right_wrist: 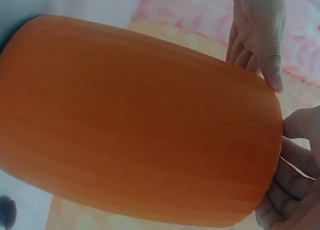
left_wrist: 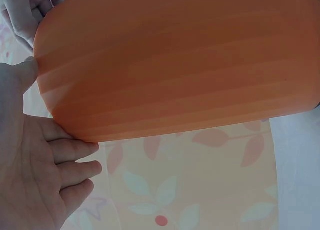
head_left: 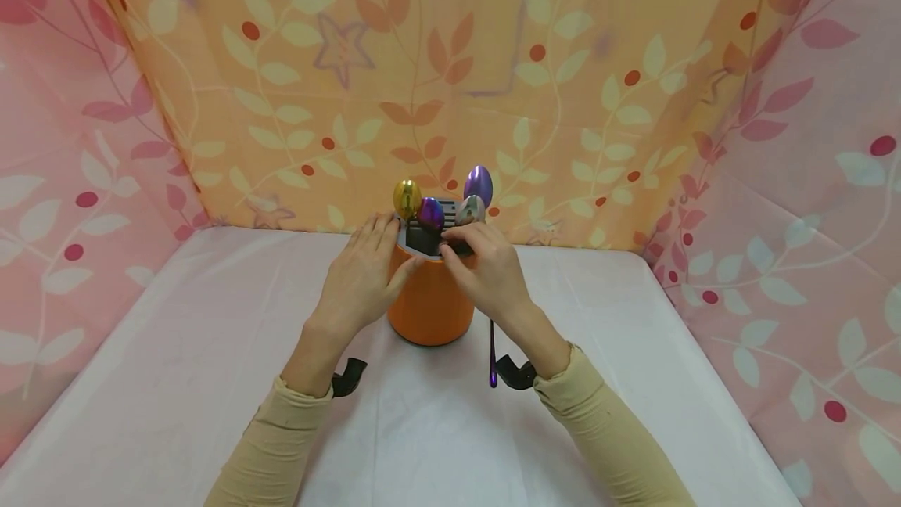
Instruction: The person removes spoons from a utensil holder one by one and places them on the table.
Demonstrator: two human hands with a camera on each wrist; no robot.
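Note:
An orange utensil holder [head_left: 431, 303] stands upright on the table, its grey top fitted with slots and a dark opening [head_left: 422, 241]. A gold spoon [head_left: 407, 199], a blue-purple spoon [head_left: 431, 212], a purple spoon [head_left: 479, 185] and a silver spoon [head_left: 470, 210] stick up from it, bowls uppermost. My left hand [head_left: 362, 276] rests against the holder's left side near the rim, fingers straight. At the right of the rim, my right hand [head_left: 493, 268] has bent fingers, with thumb and forefinger close together by the dark opening; I cannot tell what lies between them.
A slim purple handle [head_left: 493, 354] lies on the white-covered table [head_left: 422, 429] right of the holder, its far end hidden by my right hand. Black wrist mounts [head_left: 517, 374] show at both wrists. Patterned cloth walls [head_left: 436, 61] enclose the back and sides.

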